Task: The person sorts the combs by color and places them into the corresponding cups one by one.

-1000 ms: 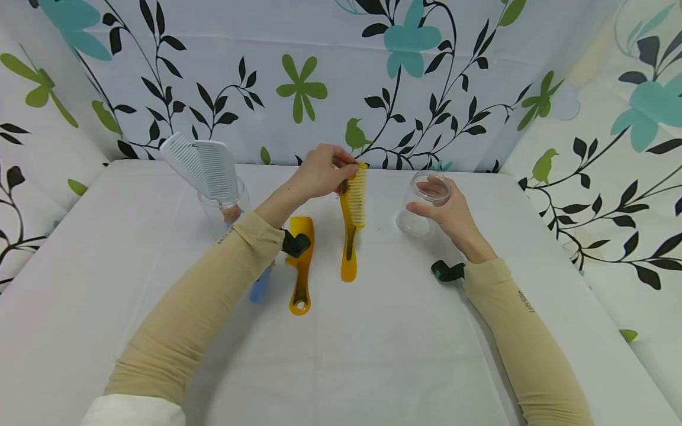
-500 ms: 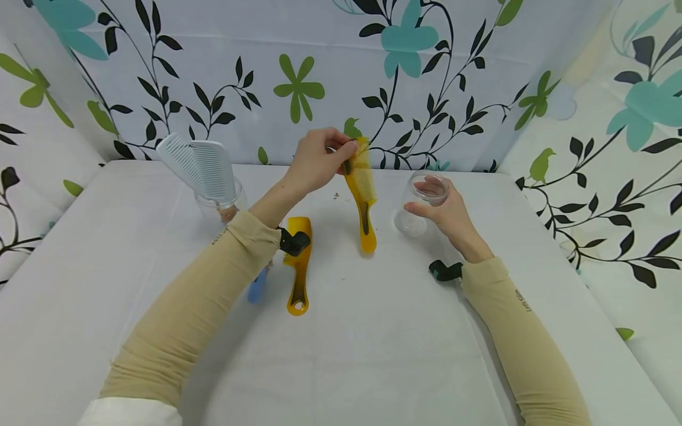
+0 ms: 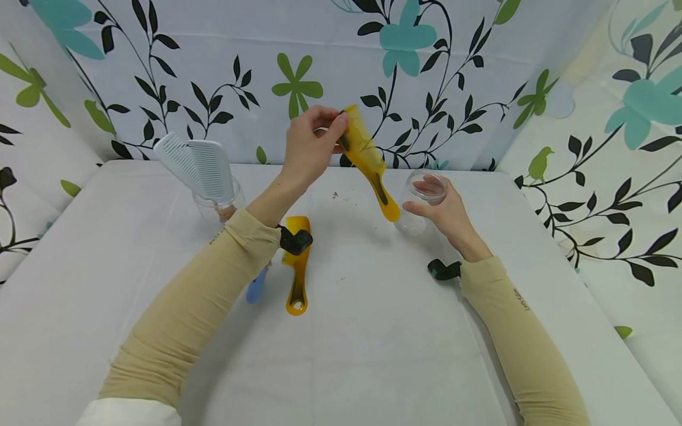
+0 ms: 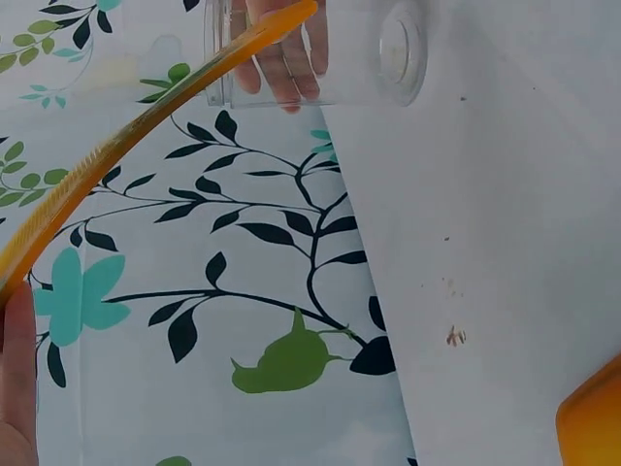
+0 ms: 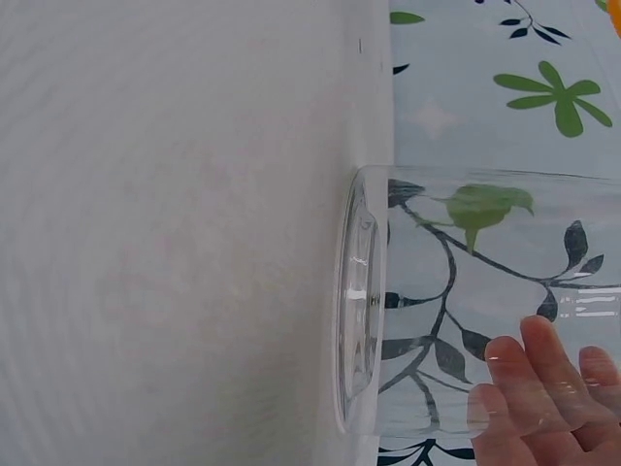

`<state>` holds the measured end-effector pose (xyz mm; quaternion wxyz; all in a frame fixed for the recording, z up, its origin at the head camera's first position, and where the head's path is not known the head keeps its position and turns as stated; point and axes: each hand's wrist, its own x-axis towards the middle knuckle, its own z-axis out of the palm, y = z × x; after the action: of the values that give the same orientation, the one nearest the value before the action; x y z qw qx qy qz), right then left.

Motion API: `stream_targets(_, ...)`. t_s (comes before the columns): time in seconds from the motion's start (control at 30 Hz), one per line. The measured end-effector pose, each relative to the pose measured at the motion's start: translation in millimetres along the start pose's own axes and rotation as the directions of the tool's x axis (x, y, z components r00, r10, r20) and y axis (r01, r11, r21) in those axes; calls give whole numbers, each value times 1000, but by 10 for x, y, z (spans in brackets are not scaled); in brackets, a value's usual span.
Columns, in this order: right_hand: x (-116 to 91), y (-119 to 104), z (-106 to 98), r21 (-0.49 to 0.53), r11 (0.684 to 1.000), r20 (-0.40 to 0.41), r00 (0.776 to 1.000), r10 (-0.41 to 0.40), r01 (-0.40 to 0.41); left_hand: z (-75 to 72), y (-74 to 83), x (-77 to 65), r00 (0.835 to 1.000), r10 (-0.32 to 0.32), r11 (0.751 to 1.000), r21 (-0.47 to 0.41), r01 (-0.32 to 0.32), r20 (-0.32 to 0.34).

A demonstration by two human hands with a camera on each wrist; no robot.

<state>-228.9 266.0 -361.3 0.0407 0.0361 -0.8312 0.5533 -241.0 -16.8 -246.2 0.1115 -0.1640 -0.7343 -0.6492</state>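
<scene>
In the head view my left hand (image 3: 311, 145) pinches a yellow-orange comb (image 3: 366, 157) by its toothed end. The comb hangs tilted above the table, its handle slanting down to the right. That handle overlaps the near side of a clear jar (image 3: 412, 222); I cannot tell whether they touch. My right hand (image 3: 453, 216) grips the upright jar from its right side. In the right wrist view, fingertips (image 5: 534, 388) show through the jar wall (image 5: 437, 291). The left wrist view has the comb (image 4: 126, 146) edge-on, running up towards the jar (image 4: 374, 58).
A second yellow-orange comb (image 3: 299, 278) lies on the white table (image 3: 383, 331). At the left, pale blue combs (image 3: 197, 165) stand in another clear jar (image 3: 238, 192). A blue handle (image 3: 257, 287) shows beside my left sleeve. Small brown crumbs (image 4: 456, 336) lie on the table.
My left hand has lifted the comb, and its handle has swung rightward towards the jar. Brown crumbs on the table have come into sight. My right hand stays on the jar.
</scene>
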Motion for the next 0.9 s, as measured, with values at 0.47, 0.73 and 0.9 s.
stream_targets(0.47,10,5,-17,-8,1000,-4,1000,8,-8,25,89,-2,997,-61,977,-206,49,-55)
stream_targets(0.73,8,5,-5,17,1000,1,1000,17,-17,108,117,-31,994,-83,964,-260,63,-67)
stream_targets(0.9,6,4,0,8,1000,0,1000,21,-21,173,129,-55,994,-91,957,-281,70,-59)
